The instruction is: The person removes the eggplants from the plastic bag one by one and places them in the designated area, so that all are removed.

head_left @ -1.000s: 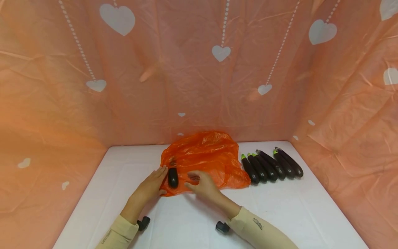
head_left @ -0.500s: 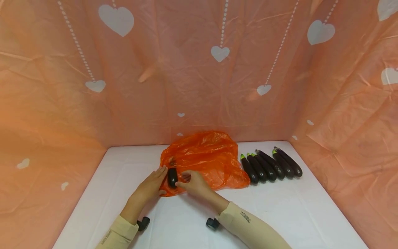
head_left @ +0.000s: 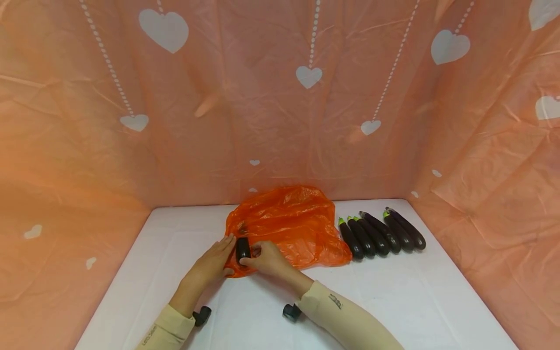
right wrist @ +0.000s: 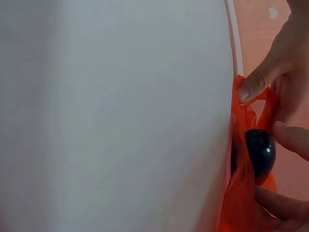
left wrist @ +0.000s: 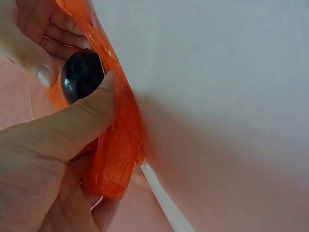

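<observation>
A glossy dark eggplant [head_left: 242, 248] lies near the left side of a thin orange plastic bag [head_left: 288, 218], its stem end under the plastic and its rounded end showing. My left hand [head_left: 212, 262] rests along the bag's left edge, fingers extended, with the thumb on the plastic in the left wrist view. From the right, my right hand [head_left: 267, 260] comes around the eggplant's near end. Its thumb [right wrist: 292, 139] is right above the eggplant, and its fingers [right wrist: 277, 203] are at the side, loosely bent. Orange plastic hides part of the fingers.
Several more eggplants [head_left: 378, 236] lie side by side to the right of the bag. Everything stands on a white table [head_left: 376, 301]. A peach curtain [head_left: 271, 112] with white hearts closes off the back and sides.
My right hand has moved left, from over the bag's middle to the eggplant's near end, its thumb now overlapping it. The left hand, bag and other eggplants have stayed put.
</observation>
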Demonstrator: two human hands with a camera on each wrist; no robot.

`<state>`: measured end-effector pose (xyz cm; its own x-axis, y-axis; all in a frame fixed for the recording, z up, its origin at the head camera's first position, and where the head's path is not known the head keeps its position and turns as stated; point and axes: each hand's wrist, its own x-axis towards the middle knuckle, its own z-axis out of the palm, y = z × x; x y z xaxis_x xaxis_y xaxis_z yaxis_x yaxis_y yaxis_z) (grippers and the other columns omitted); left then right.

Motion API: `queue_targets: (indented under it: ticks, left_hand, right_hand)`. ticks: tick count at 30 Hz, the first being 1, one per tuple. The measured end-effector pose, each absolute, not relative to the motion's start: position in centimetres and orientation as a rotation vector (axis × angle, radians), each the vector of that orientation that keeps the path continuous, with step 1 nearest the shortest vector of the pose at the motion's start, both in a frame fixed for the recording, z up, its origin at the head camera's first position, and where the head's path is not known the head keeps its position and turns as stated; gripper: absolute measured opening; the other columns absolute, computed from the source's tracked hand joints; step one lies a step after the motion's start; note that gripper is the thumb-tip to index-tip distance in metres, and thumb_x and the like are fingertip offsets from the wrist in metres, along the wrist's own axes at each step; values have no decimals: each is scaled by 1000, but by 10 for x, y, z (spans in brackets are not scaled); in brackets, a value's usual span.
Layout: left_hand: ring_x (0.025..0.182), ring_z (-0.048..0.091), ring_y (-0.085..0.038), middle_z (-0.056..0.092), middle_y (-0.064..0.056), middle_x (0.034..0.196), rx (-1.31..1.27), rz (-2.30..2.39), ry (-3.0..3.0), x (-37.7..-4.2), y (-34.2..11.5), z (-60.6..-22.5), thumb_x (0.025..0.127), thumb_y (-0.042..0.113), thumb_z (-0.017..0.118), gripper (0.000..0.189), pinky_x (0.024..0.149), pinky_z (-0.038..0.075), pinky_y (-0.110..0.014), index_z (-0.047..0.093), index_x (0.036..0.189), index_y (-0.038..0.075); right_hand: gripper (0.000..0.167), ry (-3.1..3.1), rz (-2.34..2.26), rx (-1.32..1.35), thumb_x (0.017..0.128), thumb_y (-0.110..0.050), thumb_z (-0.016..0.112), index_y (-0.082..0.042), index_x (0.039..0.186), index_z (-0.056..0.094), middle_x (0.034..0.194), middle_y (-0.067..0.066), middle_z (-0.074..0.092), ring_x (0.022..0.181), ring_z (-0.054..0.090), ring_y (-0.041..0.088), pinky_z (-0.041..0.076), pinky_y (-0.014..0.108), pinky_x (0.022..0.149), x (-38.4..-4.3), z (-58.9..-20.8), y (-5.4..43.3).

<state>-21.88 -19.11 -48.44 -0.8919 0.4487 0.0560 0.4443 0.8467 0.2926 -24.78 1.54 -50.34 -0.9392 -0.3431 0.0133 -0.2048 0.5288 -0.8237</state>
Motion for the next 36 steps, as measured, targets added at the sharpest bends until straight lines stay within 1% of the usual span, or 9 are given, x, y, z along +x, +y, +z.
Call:
queue_targets:
  ticks: [6,10,15,18,21,23,25,30,36]
  left_hand:
    - [153,40,-47,41,-32,164,708,474,3002,-218,-190,-484,89,14,87,86,125,33,-60,42,157,-13]
    - [153,40,-47,41,-31,165,702,463,3005,-219,-190,-485,89,15,86,86,126,33,-60,41,157,-13]
    - [152,41,-48,41,-32,164,706,458,3006,-219,-190,-485,89,14,87,86,126,33,-60,42,157,-13]
    - [153,41,-47,41,-33,163,717,452,3006,-219,-190,-484,89,14,87,85,126,33,-59,43,156,-14]
    - [153,40,-47,42,-33,163,724,442,3010,-219,-190,-485,89,14,87,85,126,33,-59,43,155,-14]
    - [153,40,-46,42,-33,163,730,436,3014,-219,-191,-485,88,14,87,85,126,34,-59,44,155,-15]
    - [153,40,-46,42,-33,163,733,433,3019,-219,-190,-485,88,15,88,86,125,34,-58,44,155,-15]
    - [154,39,-46,42,-33,163,732,437,3018,-219,-190,-483,87,17,88,87,126,33,-58,44,155,-14]
    - [154,39,-47,42,-33,163,739,421,3019,-221,-191,-485,87,16,89,87,126,33,-59,44,155,-15]
  right_hand:
    - [40,2609,-1363,-454,90,-29,90,3,112,78,81,2,66,73,57,16,46,23,58,-250,-504,13]
    - [37,2602,-1359,-442,90,-28,90,1,110,80,80,0,66,73,57,15,44,22,58,-251,-504,12]
    - [35,2597,-1356,-446,91,-25,89,2,111,80,84,0,69,76,59,15,48,22,60,-250,-504,13]
    - [35,2604,-1360,-470,91,-21,88,4,113,80,90,4,74,78,60,16,52,23,63,-250,-503,15]
    - [36,2614,-1363,-476,90,-19,87,6,115,78,96,9,76,83,64,18,59,30,72,-248,-503,19]
    - [38,2615,-1365,-463,90,-19,87,7,117,77,100,11,77,86,65,19,62,36,78,-247,-502,23]
    - [41,2617,-1364,-447,91,-20,86,6,121,76,104,11,76,90,66,19,63,39,84,-245,-501,27]
    - [46,2593,-1393,-428,92,-20,85,7,127,72,107,11,74,92,66,20,62,39,86,-243,-496,39]
    - [45,2534,-1416,-395,93,-17,83,3,131,71,112,10,72,99,64,23,61,41,90,-239,-489,59]
